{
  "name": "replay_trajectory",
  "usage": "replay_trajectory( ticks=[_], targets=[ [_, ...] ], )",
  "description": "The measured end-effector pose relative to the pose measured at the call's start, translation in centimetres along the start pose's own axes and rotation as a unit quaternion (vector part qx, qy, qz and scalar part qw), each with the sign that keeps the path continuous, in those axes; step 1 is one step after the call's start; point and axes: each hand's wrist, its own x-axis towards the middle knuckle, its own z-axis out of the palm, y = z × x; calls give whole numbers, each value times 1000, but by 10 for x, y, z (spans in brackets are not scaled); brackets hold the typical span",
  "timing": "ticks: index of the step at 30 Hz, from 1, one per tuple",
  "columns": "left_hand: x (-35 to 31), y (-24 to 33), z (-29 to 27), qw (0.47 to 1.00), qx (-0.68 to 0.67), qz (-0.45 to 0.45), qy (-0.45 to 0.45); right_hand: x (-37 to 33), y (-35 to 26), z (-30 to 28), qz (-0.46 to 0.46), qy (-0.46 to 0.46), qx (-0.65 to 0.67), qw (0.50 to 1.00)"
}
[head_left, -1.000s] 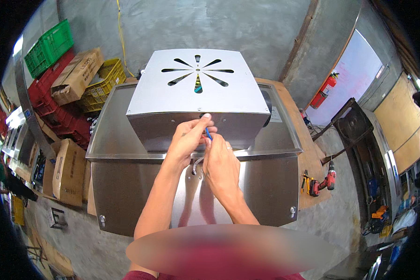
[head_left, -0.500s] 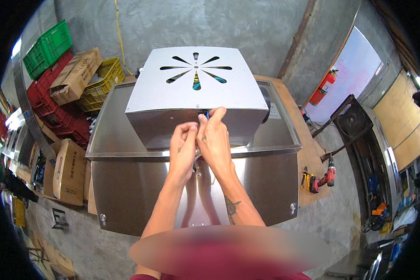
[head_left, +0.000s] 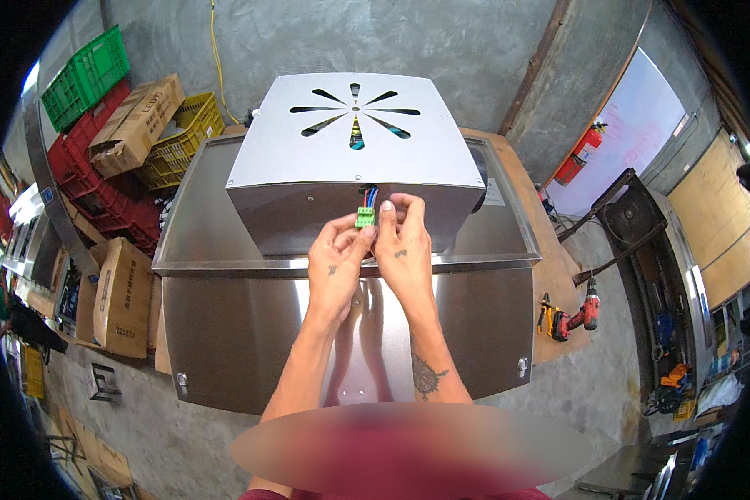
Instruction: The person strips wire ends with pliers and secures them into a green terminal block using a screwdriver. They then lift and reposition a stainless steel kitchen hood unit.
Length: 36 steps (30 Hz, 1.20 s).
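Note:
A green terminal-block connector (head_left: pixel 365 217) is pinched in the fingers of my left hand (head_left: pixel 335 271). Several coloured wires (head_left: pixel 371 196), blue and red among them, run from it up to the top front edge of a metal housing (head_left: pixel 296 221). The housing has a white lid (head_left: pixel 279 154) with petal-shaped cutouts. Just right of the connector, my right hand (head_left: pixel 404 254) is closed, thumb and fingers curled close to the wires. What it grips, if anything, is hidden.
The housing stands on a stainless-steel hood (head_left: pixel 225 333) over a wooden table (head_left: pixel 550 350). A red cordless drill (head_left: pixel 590 310) and yellow-handled pliers (head_left: pixel 545 317) lie at right. Crates, including a green one (head_left: pixel 87 71), and cardboard boxes (head_left: pixel 123 300) are at left.
The green connector and wires have come into view outside the housing's front edge. My hands have drawn slightly down and apart, the right one shifting to the right.

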Motion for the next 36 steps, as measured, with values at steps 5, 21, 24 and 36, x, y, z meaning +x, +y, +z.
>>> replay_trajectory(
  ticks=[5,21,24,36],
  targets=[
    [24,11,15,996,75,35,32,-12,-3,-10,-13,-39,8,999],
    [30,16,23,993,78,26,86,0,4,-6,-48,-49,-2,998],
    [32,18,25,992,83,38,88,3,1,-7,-54,-55,-12,997],
    [38,12,19,979,146,46,131,-18,32,21,-65,-17,-3,998]
  ],
)
